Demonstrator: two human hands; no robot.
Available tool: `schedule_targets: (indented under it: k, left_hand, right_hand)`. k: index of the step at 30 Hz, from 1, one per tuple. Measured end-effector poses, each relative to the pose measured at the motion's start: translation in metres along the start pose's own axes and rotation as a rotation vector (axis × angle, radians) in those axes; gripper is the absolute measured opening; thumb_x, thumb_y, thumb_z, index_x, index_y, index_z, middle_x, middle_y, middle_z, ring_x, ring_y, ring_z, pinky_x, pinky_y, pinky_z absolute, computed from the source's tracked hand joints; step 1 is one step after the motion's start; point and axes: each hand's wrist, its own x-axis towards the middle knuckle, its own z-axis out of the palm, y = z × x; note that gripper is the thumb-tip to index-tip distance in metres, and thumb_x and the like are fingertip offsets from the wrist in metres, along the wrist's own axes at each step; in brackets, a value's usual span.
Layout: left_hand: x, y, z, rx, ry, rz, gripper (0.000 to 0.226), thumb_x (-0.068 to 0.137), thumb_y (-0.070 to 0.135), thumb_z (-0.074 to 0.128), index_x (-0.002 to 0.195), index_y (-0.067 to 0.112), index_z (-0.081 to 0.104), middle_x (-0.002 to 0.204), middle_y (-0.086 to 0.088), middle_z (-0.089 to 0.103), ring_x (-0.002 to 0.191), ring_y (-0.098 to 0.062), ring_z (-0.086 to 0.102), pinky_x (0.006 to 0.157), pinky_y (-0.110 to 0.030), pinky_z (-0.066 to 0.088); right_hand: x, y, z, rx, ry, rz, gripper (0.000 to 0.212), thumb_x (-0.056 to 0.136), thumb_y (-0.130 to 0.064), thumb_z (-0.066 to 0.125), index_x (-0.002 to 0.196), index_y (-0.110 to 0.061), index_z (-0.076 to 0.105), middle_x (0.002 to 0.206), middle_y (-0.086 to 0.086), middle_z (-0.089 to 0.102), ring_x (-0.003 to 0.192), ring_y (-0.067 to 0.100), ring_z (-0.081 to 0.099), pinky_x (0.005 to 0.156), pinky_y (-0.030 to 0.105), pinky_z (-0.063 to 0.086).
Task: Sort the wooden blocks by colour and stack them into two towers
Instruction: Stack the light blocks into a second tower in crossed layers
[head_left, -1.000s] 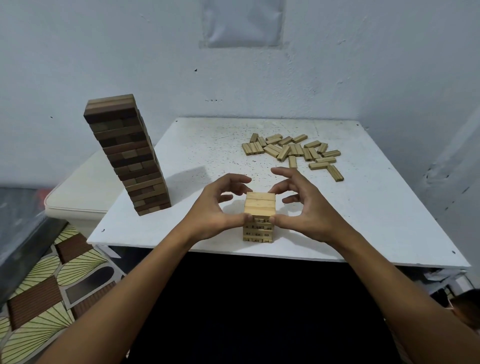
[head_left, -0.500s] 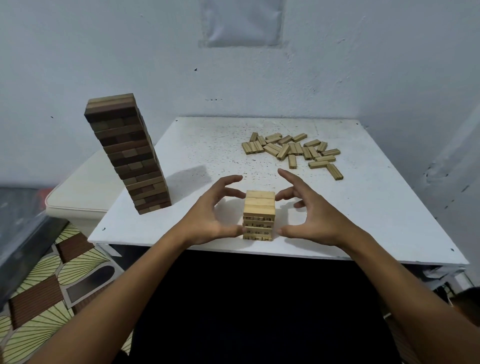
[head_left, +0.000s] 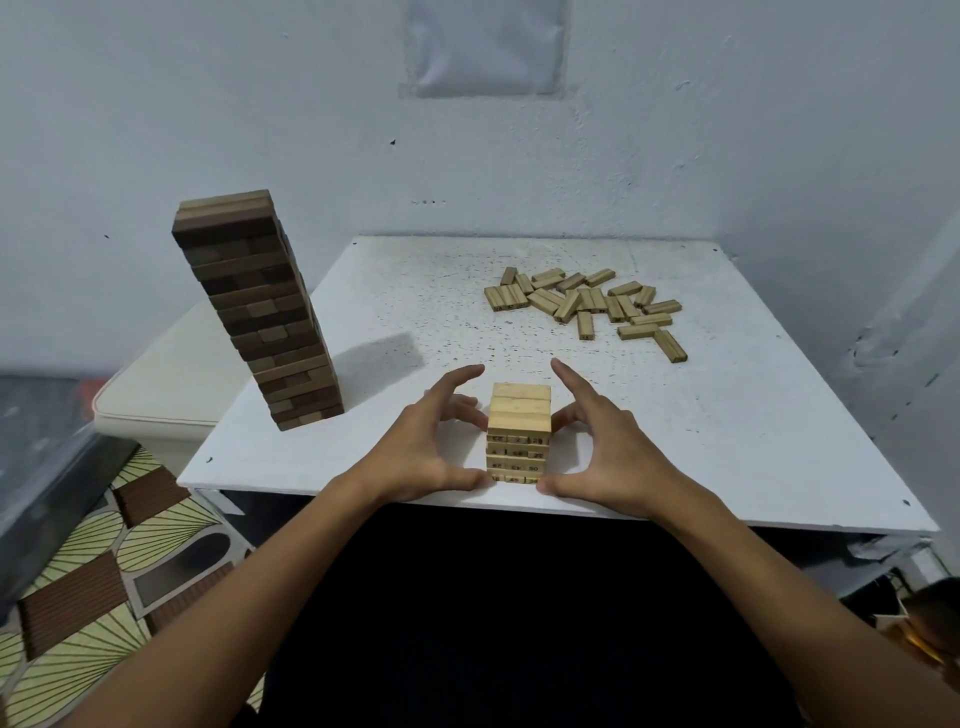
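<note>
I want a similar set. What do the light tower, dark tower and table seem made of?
Light tower: pale bare-looking wood, grain lines, dark printed numbers on block ends. Dark tower: wood, apparently stained brown in mixed tones. Table: white painted board, probably; matte, dark-speckled.

Left hand (head_left: 421, 449), right hand (head_left: 605, 457): spread, facing.

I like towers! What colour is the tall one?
Dark brown tower, with some lighter blocks; head view.
</note>
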Motion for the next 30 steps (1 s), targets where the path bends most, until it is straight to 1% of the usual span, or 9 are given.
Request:
schedule_targets:
  k: [3,5,8,12,14,17,20,26,30]
  left_hand:
    - [0.0,-0.001,0.0,-0.013,0.001,0.007,0.104,0.062,0.021,0.092,0.138,0.048,0.027,0.111,0.013,0.066,0.121,0.003,0.051,0.099,-0.012,0.03]
    - [0.0,0.0,0.0,-0.018,0.008,0.008,0.103,0.061,0.019,0.092,0.138,0.046,0.029,0.111,0.013,0.066,0.12,0.003,0.052,0.1,-0.014,0.032]
    - [-0.001,0.001,0.001,-0.017,0.021,0.01,0.101,0.06,0.019,0.092,0.135,0.047,0.032,0.109,0.014,0.067,0.119,0.002,0.053,0.103,-0.021,0.035]
    - [-0.001,0.002,0.001,-0.015,0.036,0.013,0.099,0.056,0.024,0.092,0.131,0.052,0.034,0.106,0.015,0.068,0.119,0.0,0.053,0.108,-0.031,0.037]
    - [-0.002,0.003,0.0,-0.016,0.033,0.004,0.099,0.057,0.023,0.093,0.13,0.053,0.033,0.106,0.017,0.068,0.118,0.0,0.054,0.11,-0.034,0.037]
    - [-0.001,0.004,0.0,-0.02,0.03,0.0,0.097,0.055,0.031,0.09,0.13,0.054,0.034,0.106,0.018,0.068,0.119,-0.002,0.055,0.111,-0.039,0.037]
    - [0.0,0.005,0.0,-0.022,0.027,-0.007,0.096,0.053,0.035,0.089,0.13,0.054,0.035,0.105,0.02,0.068,0.119,-0.002,0.055,0.111,-0.042,0.037]
    - [0.003,0.005,0.0,-0.02,0.025,-0.012,0.093,0.053,0.037,0.088,0.128,0.054,0.035,0.107,0.02,0.066,0.118,-0.001,0.055,0.111,-0.04,0.038]
    - [0.003,0.004,0.001,-0.009,0.023,-0.006,0.095,0.056,0.035,0.088,0.131,0.052,0.034,0.11,0.02,0.065,0.119,0.003,0.052,0.109,-0.032,0.036]
  right_hand:
    - [0.001,0.001,0.001,0.005,0.003,-0.001,0.12,0.066,-0.034,0.087,0.15,-0.046,0.002,0.097,-0.034,0.05,0.114,0.008,0.046,0.104,0.034,0.029]
    - [0.001,0.002,0.001,0.011,0.002,0.0,0.12,0.066,-0.034,0.087,0.15,-0.047,0.002,0.098,-0.033,0.051,0.116,0.009,0.047,0.104,0.034,0.029]
    - [0.001,0.003,0.002,0.029,0.007,-0.006,0.119,0.065,-0.033,0.087,0.15,-0.048,0.004,0.098,-0.032,0.053,0.117,0.009,0.049,0.108,0.037,0.031]
    - [0.003,0.004,0.003,0.042,0.001,0.0,0.119,0.063,-0.033,0.087,0.149,-0.049,0.006,0.098,-0.031,0.054,0.117,0.011,0.049,0.11,0.041,0.032]
    - [0.004,0.005,0.003,0.051,-0.003,0.001,0.119,0.063,-0.034,0.087,0.148,-0.051,0.006,0.098,-0.031,0.055,0.117,0.011,0.049,0.111,0.041,0.032]
    - [0.005,0.008,0.004,0.06,-0.007,-0.006,0.119,0.062,-0.035,0.087,0.147,-0.053,0.006,0.099,-0.031,0.055,0.116,0.009,0.05,0.111,0.043,0.032]
    - [0.007,0.009,0.004,0.065,-0.009,-0.011,0.119,0.061,-0.036,0.087,0.147,-0.053,0.006,0.1,-0.03,0.056,0.116,0.01,0.05,0.11,0.044,0.033]
    - [0.011,0.01,0.003,0.067,-0.002,-0.011,0.118,0.061,-0.037,0.087,0.148,-0.052,0.008,0.099,-0.032,0.055,0.114,0.008,0.051,0.11,0.045,0.034]
    - [0.012,0.01,0.002,0.066,-0.004,-0.017,0.118,0.061,-0.037,0.086,0.148,-0.052,0.008,0.1,-0.032,0.054,0.115,0.008,0.051,0.11,0.046,0.034]
